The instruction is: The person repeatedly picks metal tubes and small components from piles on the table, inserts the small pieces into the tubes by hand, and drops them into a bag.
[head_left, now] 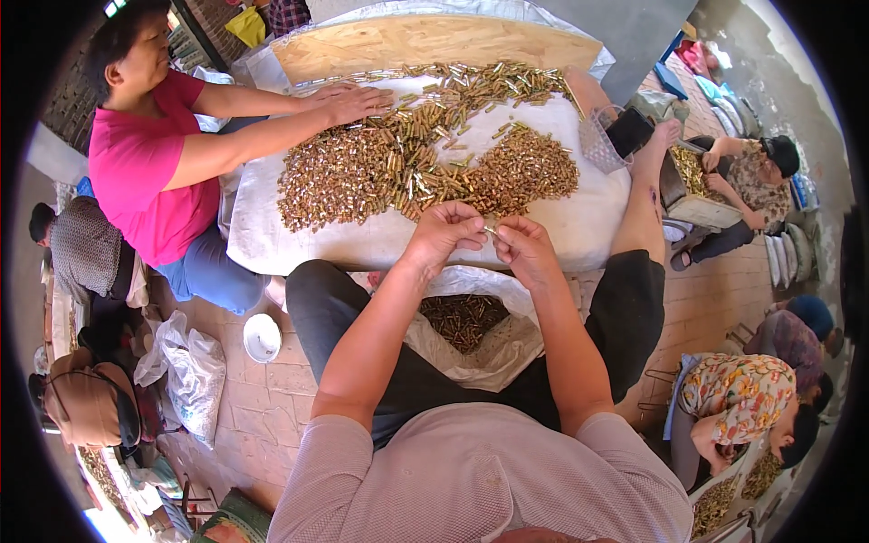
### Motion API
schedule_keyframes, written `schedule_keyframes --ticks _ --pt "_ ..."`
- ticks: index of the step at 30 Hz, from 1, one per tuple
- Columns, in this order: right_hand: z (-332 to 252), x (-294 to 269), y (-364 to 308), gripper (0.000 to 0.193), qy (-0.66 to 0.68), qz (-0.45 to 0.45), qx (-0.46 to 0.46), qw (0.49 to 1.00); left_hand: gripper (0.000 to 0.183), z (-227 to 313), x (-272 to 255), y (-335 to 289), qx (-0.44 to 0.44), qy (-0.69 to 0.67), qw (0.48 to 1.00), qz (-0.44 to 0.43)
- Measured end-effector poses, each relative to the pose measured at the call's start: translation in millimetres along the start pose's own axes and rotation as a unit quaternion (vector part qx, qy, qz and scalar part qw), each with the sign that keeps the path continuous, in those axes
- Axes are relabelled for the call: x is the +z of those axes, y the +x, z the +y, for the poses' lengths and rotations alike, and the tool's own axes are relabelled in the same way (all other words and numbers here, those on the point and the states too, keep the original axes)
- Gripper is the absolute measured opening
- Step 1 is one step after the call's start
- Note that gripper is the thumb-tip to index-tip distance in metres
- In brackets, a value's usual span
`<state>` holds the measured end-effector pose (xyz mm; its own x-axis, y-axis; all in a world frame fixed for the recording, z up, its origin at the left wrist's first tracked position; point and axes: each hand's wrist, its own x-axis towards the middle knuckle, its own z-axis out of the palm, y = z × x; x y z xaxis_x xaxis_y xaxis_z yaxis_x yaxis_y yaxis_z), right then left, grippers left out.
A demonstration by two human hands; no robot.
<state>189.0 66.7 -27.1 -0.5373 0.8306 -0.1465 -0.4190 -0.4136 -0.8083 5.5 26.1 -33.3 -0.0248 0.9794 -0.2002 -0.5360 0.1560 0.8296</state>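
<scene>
In front of my chest, just past the near edge of a white-covered table [249, 240], both hands meet with fingertips pinched. My left hand [445, 239] and my right hand [527, 253] grip a small, slim brass-coloured metal piece [490, 230] between them; its exact kind is too small to make out. Beyond the hands lie a heap of short coppery pieces [335, 176] on the left and a smaller heap [529, 167] on the right. Longer brass-coloured tubes [421, 167] spread between and behind them. Below my hands, an open white sack [493, 362] holds many similar slim pieces [463, 317].
A person in a pink top [149, 172] reaches onto the table from the left. A wooden board [434, 45] borders the far side. At right are a clear plastic basket [602, 140] and another's bare leg [644, 195]. A white bucket [262, 338] and plastic bag [195, 376] stand left.
</scene>
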Motion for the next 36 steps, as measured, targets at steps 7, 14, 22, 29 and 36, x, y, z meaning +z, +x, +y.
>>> schedule_keyframes --ticks 7,14,22,29,36 --pt "5.2 -3.5 -0.3 0.011 -0.007 -0.023 -0.022 0.999 0.013 -0.2 1.8 -1.3 0.001 0.009 1.000 -0.010" --pt "17.6 -5.8 2.2 0.013 0.011 -0.009 -0.057 0.998 0.011 -11.2 8.5 -0.4 0.019 -0.043 0.999 -0.009" --pt "14.9 -5.6 2.4 0.013 -0.044 0.003 -0.087 0.995 0.008 -12.1 15.1 -0.3 0.056 0.023 0.998 0.028" --pt "16.2 -6.0 3.9 0.017 0.050 0.019 -0.048 0.997 0.007 -7.8 16.8 -1.1 0.050 0.026 0.998 0.031" --pt "8.6 -5.5 1.6 0.014 -0.156 -0.014 -0.019 0.987 0.015 3.6 -20.5 13.5 0.071 0.229 0.968 0.078"
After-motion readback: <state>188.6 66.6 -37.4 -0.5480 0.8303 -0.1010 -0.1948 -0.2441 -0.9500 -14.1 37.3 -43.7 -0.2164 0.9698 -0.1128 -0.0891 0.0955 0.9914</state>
